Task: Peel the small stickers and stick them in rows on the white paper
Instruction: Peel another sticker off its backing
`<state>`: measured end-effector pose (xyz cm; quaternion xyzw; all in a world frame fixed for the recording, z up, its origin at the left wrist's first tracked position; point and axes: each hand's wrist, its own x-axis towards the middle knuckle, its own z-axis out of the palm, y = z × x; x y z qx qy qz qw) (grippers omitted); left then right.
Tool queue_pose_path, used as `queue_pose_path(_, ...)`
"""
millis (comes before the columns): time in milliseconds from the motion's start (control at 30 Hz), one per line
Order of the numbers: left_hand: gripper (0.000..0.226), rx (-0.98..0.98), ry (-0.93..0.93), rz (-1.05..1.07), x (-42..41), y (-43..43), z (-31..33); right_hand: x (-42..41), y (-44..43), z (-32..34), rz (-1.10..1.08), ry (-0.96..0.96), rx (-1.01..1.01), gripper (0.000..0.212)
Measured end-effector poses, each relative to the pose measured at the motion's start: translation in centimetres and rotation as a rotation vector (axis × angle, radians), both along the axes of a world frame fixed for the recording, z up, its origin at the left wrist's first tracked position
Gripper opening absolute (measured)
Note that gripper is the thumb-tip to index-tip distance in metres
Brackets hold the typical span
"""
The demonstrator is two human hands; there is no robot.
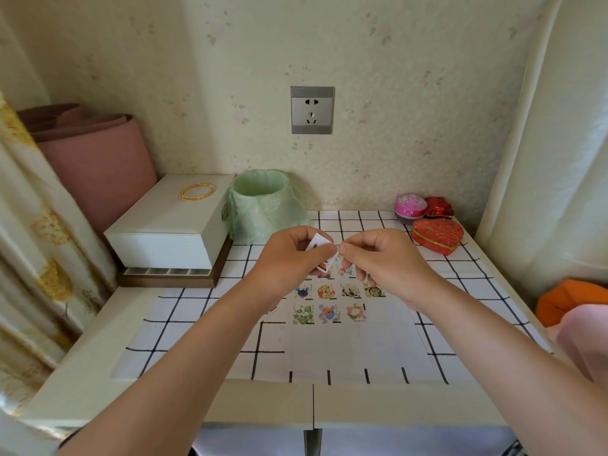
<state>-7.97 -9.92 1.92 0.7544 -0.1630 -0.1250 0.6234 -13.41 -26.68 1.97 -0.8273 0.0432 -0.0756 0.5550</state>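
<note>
A white paper [355, 347] lies on the checked tablecloth, with several small cartoon stickers [329, 291] stuck in rows on its far part. Above those rows my left hand [289, 258] holds a small sticker strip [320, 246] between thumb and fingers. My right hand [378, 258] is beside it, and its thumb and forefinger pinch the strip's right edge. Both hands hover over the paper and hide part of the top row.
A green-lined bin [263, 205] and a white box [171, 228] with gold bangles [196, 191] stand at the back left. A red heart-shaped tin [437, 236] and a pink ball [410, 205] sit at the back right. An orange cushion [572, 301] lies at the right edge.
</note>
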Motion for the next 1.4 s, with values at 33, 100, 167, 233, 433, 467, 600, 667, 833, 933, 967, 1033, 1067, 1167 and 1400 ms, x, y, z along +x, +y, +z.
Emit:
queue_pose_path(33, 0.005, 0.000, -0.002, -0.002, -0.02, 0.02, 0.00, -0.03, 0.06, 0.01, 0.001, -0.006, -0.008, 0.018)
queue_pose_path(100, 0.004, 0.003, -0.014, -0.011, -0.10, 0.04, 0.02, -0.14, 0.18, 0.12, 0.002, -0.011, -0.044, 0.019)
queue_pose_path(167, 0.004, 0.005, -0.032, -0.023, -0.23, 0.00, 0.06, -0.24, 0.29, 0.22, 0.006, -0.012, -0.087, 0.021)
queue_pose_path(233, 0.003, 0.006, -0.042, -0.022, -0.33, -0.05, 0.07, -0.28, 0.36, 0.21, 0.012, -0.014, -0.100, 0.022)
queue_pose_path(433, 0.007, -0.014, -0.028, 0.007, -0.18, 0.02, 0.04, -0.10, 0.36, 0.07, 0.006, -0.021, -0.019, 0.023)
queue_pose_path(467, 0.007, -0.022, -0.017, 0.011, -0.13, 0.05, 0.06, -0.07, 0.32, 0.09, 0.004, -0.017, 0.009, 0.023)
queue_pose_path(600, 0.008, -0.047, 0.013, 0.016, -0.01, 0.09, 0.11, -0.04, 0.23, 0.15, 0.037, -0.009, 0.127, 0.019)
queue_pose_path(667, 0.007, -0.050, 0.010, 0.020, -0.02, 0.09, 0.16, -0.05, 0.19, 0.13, 0.040, 0.001, 0.167, 0.017)
queue_pose_path(833, 0.007, -0.030, -0.011, 0.019, -0.18, 0.04, 0.20, -0.06, 0.38, 0.03, 0.011, -0.011, 0.060, 0.018)
queue_pose_path(933, 0.008, -0.031, -0.010, 0.010, -0.24, -0.01, 0.15, -0.19, 0.49, 0.07, -0.002, -0.021, -0.004, 0.021)
queue_pose_path(967, 0.008, -0.031, -0.009, 0.008, -0.24, -0.03, 0.16, -0.21, 0.51, 0.07, -0.002, -0.024, -0.012, 0.022)
queue_pose_path(1033, 0.008, -0.034, -0.007, 0.008, -0.22, -0.08, 0.16, -0.23, 0.59, 0.11, 0.000, -0.025, -0.017, 0.023)
queue_pose_path(1067, 0.009, -0.034, -0.004, 0.008, -0.21, -0.10, 0.14, -0.24, 0.60, 0.13, 0.000, -0.024, -0.012, 0.023)
queue_pose_path(1167, 0.008, -0.039, 0.009, 0.005, -0.25, -0.10, 0.15, -0.19, 0.54, 0.04, 0.003, -0.026, 0.008, 0.023)
queue_pose_path(1400, 0.027, 0.034, -0.193, 0.193, -0.42, -0.34, -0.39, 0.01, 0.49, 0.00, -0.019, -0.042, 0.062, 0.020)
